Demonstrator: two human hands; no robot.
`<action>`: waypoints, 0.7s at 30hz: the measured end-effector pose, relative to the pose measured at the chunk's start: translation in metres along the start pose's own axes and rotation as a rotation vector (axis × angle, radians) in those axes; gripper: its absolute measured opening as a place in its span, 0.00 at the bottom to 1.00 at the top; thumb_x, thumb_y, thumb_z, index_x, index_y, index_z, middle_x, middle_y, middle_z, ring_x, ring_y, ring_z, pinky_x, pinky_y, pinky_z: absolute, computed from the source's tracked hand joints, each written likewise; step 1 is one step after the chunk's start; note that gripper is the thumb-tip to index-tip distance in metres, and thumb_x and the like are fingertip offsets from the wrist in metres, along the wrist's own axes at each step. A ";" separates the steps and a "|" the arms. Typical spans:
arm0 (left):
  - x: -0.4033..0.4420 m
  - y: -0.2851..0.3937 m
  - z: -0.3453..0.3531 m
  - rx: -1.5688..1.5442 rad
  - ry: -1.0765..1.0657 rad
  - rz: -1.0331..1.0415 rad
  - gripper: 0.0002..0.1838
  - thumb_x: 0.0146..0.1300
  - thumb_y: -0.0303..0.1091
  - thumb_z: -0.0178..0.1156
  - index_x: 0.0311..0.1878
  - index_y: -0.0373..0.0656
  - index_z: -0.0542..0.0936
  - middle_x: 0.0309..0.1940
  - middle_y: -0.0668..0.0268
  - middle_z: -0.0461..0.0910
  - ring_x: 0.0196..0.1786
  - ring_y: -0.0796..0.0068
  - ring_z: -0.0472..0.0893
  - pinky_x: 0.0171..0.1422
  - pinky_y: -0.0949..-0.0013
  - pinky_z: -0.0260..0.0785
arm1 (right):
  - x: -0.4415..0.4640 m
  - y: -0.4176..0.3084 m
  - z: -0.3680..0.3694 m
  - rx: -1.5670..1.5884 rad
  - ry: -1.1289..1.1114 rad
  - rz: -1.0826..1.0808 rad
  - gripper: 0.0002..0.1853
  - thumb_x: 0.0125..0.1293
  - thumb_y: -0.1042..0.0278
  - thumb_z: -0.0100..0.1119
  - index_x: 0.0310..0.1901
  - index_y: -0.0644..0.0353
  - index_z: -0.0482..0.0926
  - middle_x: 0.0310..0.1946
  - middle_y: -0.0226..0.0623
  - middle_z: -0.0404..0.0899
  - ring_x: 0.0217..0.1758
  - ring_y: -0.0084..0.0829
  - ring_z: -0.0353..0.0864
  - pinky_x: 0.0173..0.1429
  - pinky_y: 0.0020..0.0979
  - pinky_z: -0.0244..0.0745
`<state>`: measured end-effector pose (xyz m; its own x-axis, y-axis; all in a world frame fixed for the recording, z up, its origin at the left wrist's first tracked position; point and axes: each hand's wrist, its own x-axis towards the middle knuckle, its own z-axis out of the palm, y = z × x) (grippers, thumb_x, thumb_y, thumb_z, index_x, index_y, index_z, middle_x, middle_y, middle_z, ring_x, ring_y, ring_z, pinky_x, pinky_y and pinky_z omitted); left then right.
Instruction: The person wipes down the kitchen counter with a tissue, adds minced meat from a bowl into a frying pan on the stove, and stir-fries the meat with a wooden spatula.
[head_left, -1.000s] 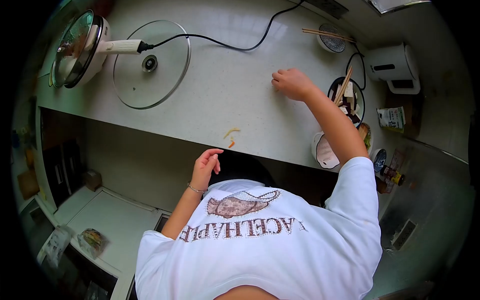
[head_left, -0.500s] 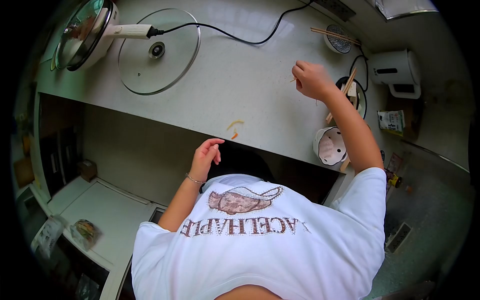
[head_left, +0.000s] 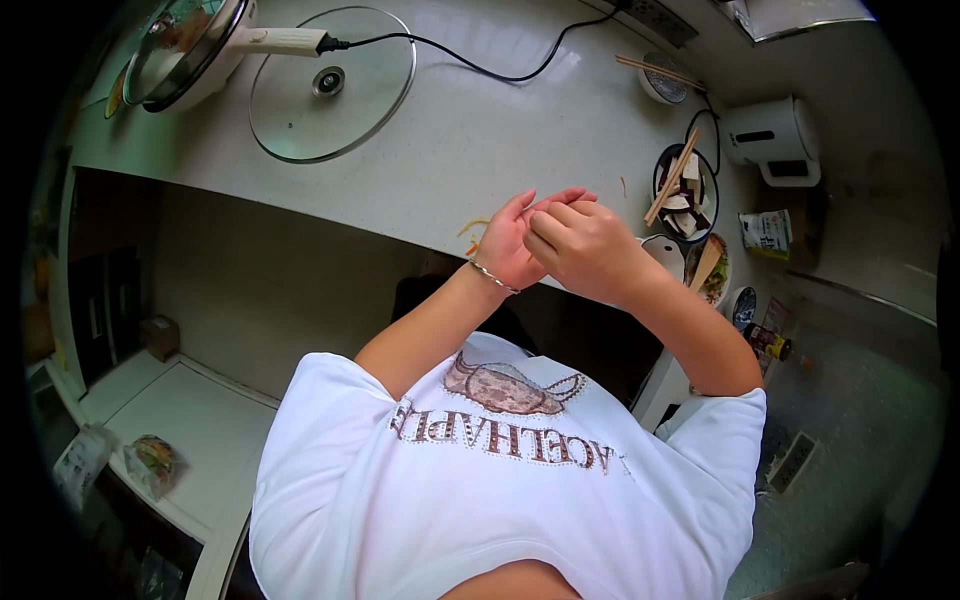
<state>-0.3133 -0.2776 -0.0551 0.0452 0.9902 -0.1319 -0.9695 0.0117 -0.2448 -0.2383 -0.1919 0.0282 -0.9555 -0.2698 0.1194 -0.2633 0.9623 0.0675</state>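
My left hand [head_left: 508,245] is held palm up at the counter's front edge, its fingers stretched out. Over that palm rests my right hand [head_left: 585,248], its fingers curled closed; what they hold, if anything, is too small or hidden to name. Beside the left hand lie thin yellow and orange scraps [head_left: 473,228] on the counter [head_left: 500,130], partly covered by the hand. A small reddish strip [head_left: 623,186] lies farther right. Near the right forearm is a white dotted bowl [head_left: 662,247], mostly hidden.
A bowl of white and dark pieces [head_left: 686,222] has chopsticks [head_left: 672,178] across it. Behind stands a smaller bowl [head_left: 664,85] with chopsticks. A glass lid [head_left: 350,125] and a corded electric pan [head_left: 205,85] are at left. A white kettle [head_left: 770,140] stands at right.
My right hand has come from the right side of the counter toward me and left, onto my left palm. My left hand has moved right and turned palm up. The view has shifted slightly.
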 end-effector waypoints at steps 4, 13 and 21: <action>-0.005 -0.001 -0.003 -0.019 -0.089 -0.020 0.26 0.69 0.40 0.29 0.64 0.34 0.59 0.64 0.56 0.61 0.67 0.63 0.59 0.71 0.61 0.51 | -0.004 -0.010 -0.005 0.189 -0.017 0.094 0.12 0.39 0.71 0.62 0.29 0.58 0.74 0.28 0.30 0.72 0.33 0.28 0.75 0.35 0.27 0.70; -0.065 0.051 -0.038 -0.058 -0.170 0.105 0.25 0.68 0.37 0.34 0.64 0.32 0.60 0.65 0.53 0.60 0.70 0.61 0.56 0.72 0.62 0.51 | -0.018 0.030 0.002 0.462 0.109 0.783 0.13 0.47 0.74 0.64 0.37 0.55 0.77 0.31 0.32 0.75 0.29 0.33 0.76 0.33 0.31 0.72; -0.172 0.085 -0.101 -0.023 0.081 0.377 0.23 0.68 0.35 0.37 0.62 0.33 0.62 0.64 0.54 0.62 0.69 0.62 0.58 0.71 0.60 0.53 | 0.019 -0.019 0.117 0.487 -0.239 0.407 0.22 0.41 0.71 0.66 0.43 0.58 0.75 0.39 0.34 0.73 0.44 0.34 0.74 0.44 0.34 0.73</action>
<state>-0.3789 -0.4609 -0.1498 -0.2937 0.9101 -0.2924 -0.9160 -0.3555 -0.1862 -0.2674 -0.2114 -0.0870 -0.9795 0.0778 -0.1857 0.1472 0.9058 -0.3973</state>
